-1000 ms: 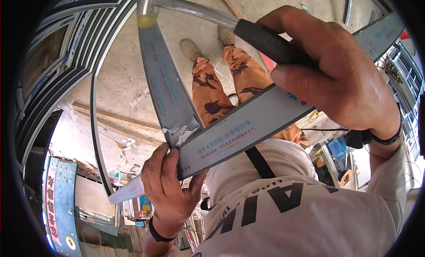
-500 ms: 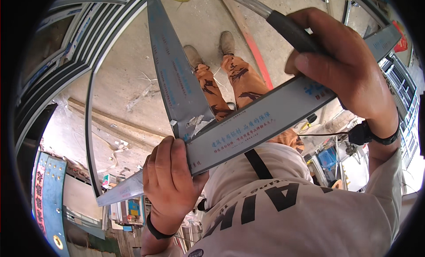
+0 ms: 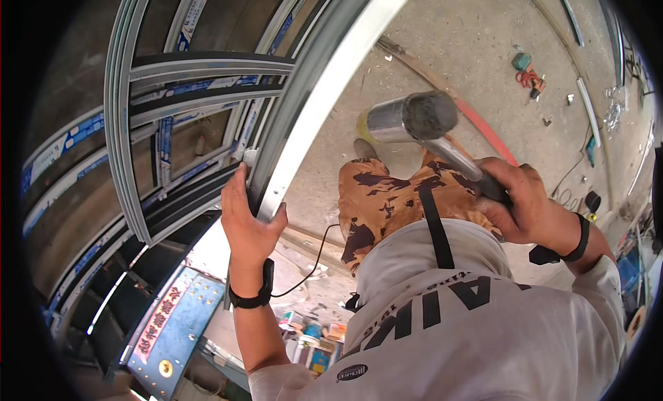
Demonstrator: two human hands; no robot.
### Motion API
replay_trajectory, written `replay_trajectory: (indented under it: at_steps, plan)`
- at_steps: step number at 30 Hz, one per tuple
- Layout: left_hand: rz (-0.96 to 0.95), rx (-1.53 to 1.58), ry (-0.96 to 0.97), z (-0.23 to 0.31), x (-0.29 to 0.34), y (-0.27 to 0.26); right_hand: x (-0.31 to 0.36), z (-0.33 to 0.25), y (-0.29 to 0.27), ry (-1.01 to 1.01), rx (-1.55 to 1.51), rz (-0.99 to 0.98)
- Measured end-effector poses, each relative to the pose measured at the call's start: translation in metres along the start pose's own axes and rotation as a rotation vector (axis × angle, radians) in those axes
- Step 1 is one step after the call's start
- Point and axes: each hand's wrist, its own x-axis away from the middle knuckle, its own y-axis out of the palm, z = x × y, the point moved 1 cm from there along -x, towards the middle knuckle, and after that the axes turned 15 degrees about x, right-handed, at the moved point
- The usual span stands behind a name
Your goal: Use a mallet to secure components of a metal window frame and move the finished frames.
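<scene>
Since the earlier frame: the printed grey faces have gone from view; my left hand has shifted onto a long metal frame bar, and the hammer head has come fully into sight.

Left hand point(image 3: 250, 228), 8–9 o'clock: fingers and thumb straddle the near end of the long metal frame bar point(image 3: 314, 118), grasping it; the bar runs away toward 12. Right hand point(image 3: 526, 201), 3 o'clock: fingers curled closed around the black grip of the hammer point(image 3: 397, 121); its head sits clear of the bar at 1–2 o'clock, blunt grey face toward me.

Alongside the bar, 10 o'clock: grey-edged frames point(image 3: 207, 69), stacked. At 8, a blue panel point(image 3: 183, 318) with a red strip. At 6, small tubs and cartons point(image 3: 305, 349); contents cannot be made out.

Concrete floor point(image 3: 476, 49) spreads from 12 to 3, dusty, with a red-painted length point(image 3: 487, 131) and a green tool point(image 3: 521, 61), red cord beside it, at 2.
</scene>
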Motion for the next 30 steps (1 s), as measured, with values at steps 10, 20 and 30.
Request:
replay_trajectory:
  at_steps: [10, 20, 30]
  plan:
    - [-0.023, 0.191, -0.141, -0.049, -0.072, -0.073, -0.113, -0.01, 0.21, 0.062, -0.461, 0.39]
    - [-0.132, 0.066, -0.212, -0.065, -0.069, -0.088, -0.219, -0.085, 0.319, -0.01, -0.983, 0.847]
    - [-0.163, 0.128, -0.246, -0.069, -0.063, -0.1, -0.243, -0.106, 0.322, -0.137, -1.006, 0.859]
